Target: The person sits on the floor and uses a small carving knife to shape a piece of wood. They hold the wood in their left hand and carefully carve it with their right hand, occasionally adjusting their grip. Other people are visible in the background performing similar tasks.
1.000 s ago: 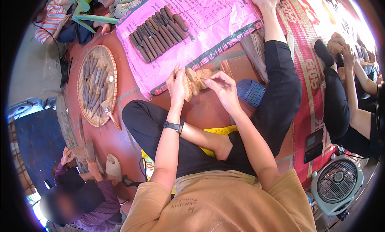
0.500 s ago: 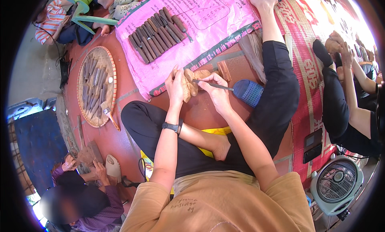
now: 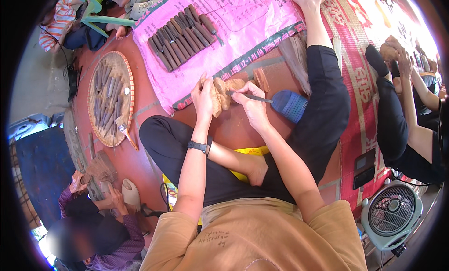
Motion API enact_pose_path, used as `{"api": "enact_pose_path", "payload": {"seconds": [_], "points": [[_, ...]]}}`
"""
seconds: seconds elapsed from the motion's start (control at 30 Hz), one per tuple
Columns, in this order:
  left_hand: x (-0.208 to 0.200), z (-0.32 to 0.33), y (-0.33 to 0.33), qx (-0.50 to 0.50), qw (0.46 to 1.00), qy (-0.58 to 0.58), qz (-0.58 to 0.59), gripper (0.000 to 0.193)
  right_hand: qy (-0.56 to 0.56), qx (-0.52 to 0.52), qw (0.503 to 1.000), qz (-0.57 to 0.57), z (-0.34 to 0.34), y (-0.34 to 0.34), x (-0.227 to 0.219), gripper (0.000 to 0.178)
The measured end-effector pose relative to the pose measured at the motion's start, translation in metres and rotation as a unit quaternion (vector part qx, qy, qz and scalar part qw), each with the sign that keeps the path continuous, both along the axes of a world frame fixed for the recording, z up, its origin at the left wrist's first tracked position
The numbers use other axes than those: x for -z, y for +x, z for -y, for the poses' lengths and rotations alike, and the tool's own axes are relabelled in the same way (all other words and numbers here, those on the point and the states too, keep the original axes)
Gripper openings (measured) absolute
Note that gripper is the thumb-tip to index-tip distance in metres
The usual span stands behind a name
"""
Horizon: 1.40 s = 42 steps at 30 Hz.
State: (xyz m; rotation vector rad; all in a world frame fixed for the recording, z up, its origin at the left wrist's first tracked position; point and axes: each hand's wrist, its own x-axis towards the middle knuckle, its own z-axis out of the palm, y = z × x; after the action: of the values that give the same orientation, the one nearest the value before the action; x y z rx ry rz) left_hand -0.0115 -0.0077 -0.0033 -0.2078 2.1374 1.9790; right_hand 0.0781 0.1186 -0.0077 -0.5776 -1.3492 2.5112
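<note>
A rounded, light-brown wood carving (image 3: 224, 94) lies above my crossed leg, over the red tiles. My left hand (image 3: 202, 98) is closed around its left side. In my right hand (image 3: 252, 105) is a thin dark carving chisel (image 3: 258, 98), gripped like a pen, its tip against the wood and its back end pointing right. Just beyond that end sits a blue perforated mallet-like block or shoe (image 3: 290, 106); its kind is unclear. A small reddish wood block (image 3: 261, 79) stands behind the carving.
Rows of dark-handled tools (image 3: 181, 39) lie on a pink sack (image 3: 154, 86). A round woven tray (image 3: 131, 84) at left holds more tools, with a brush (image 3: 126, 133) on its rim. Other people work at both sides. A fan (image 3: 392, 208) stands lower right.
My hands and the carving stay nearly in place, with the chisel shifted only slightly. At lower left, the other person's hands and wood piece have moved a little.
</note>
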Motion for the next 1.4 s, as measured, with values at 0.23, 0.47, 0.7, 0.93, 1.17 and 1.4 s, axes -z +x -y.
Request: {"api": "enact_pose_path", "payload": {"seconds": [0.23,0.47,0.7,0.93,1.17,1.4], "points": [[0.005,0.003,0.000,-0.006,1.000,-0.009,-0.026,0.046,0.101,-0.027,0.994,0.028,-0.002,0.000,-0.011,0.009],[0.011,0.004,-0.001,-0.011,0.999,-0.005,-0.036,0.043,0.106,0.005,0.994,0.029,0.000,-0.006,-0.023,0.005],[-0.004,0.000,0.003,0.010,1.000,-0.009,0.000,0.042,0.126,-0.004,0.992,0.028,0.006,-0.018,-0.023,0.011],[-0.008,-0.002,0.004,0.012,0.998,-0.051,-0.031,0.043,0.313,0.005,0.949,0.028,0.011,-0.021,-0.033,0.011],[0.003,0.003,0.001,0.006,0.998,-0.040,-0.040,0.043,0.349,-0.018,0.937,0.023,0.010,-0.018,-0.029,0.012],[-0.012,-0.002,0.004,0.014,0.998,-0.047,-0.025,0.046,0.379,0.016,0.925,-0.011,0.013,-0.021,-0.030,0.012]]}}
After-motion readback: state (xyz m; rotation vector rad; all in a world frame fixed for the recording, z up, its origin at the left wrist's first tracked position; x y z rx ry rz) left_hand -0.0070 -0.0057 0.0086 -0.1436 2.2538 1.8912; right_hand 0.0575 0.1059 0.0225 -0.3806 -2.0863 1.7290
